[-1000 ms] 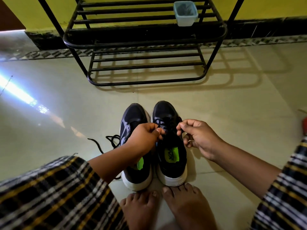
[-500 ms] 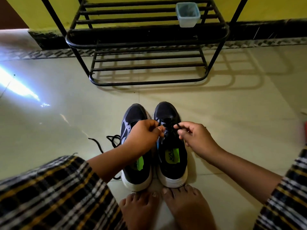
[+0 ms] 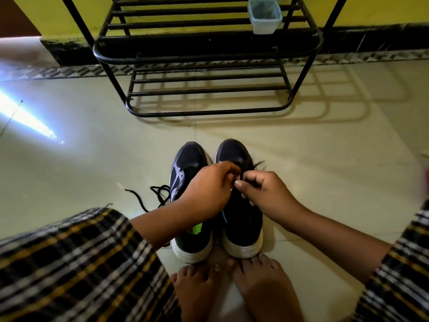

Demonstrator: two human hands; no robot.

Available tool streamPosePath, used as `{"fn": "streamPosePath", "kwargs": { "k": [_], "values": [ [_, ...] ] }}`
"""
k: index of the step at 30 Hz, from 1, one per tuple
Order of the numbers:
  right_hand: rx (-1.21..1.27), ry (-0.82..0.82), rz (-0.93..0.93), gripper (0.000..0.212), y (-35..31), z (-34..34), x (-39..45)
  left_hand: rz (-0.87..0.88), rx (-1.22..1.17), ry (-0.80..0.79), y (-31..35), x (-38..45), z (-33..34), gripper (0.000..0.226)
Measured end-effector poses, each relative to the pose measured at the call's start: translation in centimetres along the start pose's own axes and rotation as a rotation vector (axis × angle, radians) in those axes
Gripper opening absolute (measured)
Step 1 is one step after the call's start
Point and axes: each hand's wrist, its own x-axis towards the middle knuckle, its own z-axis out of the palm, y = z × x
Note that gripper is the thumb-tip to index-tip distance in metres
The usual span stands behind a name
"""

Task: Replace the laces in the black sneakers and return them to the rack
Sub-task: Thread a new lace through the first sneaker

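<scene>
The two black sneakers are sitting side by side on the tiled floor (image 3: pixel 325 170), toes pointing to twelve o'clock toward the black metal shoe rack (image 3: pixel 209 54). Over the right sneaker (image 3: pixel 243 219), the left hand (image 3: pixel 209 189) and the right hand (image 3: pixel 267 191) are both pinching its black lace (image 3: pixel 241 174), fingers curled tight. A loose lace (image 3: pixel 153 194) is lying at nine o'clock of the left sneaker (image 3: pixel 190 163).

Glossy tiled floor (image 3: pixel 301 159) (glare-streaked), black metal rack (image 3: pixel 209 56), translucent plastic tub (image 3: pixel 264 17).

No legible text or labels
</scene>
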Motion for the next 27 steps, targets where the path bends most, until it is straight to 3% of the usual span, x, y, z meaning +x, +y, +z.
{"fn": "streamPosePath", "kwargs": {
  "k": [4,12,22,27],
  "values": [
    [0.013,0.018,-0.017,0.022,0.2,-0.3,0.1,-0.03,0.032,-0.096,-1.1,0.1,-0.1,0.022],
    [0.033,0.053,-0.081,0.011,0.0,-1.3,0.6,-0.003,-0.137,-0.273,-1.2,0.2,-0.2,0.021],
    [0.105,0.006,-0.13,0.012,-0.5,-1.4,0.5,-0.07,-0.012,-0.15,-1.4,0.4,0.2,0.022],
    [0.145,0.002,-0.138,0.015,-0.4,-1.4,0.5,-0.121,-0.279,-0.177,-1.1,0.3,0.3,0.015]
  ]
}}
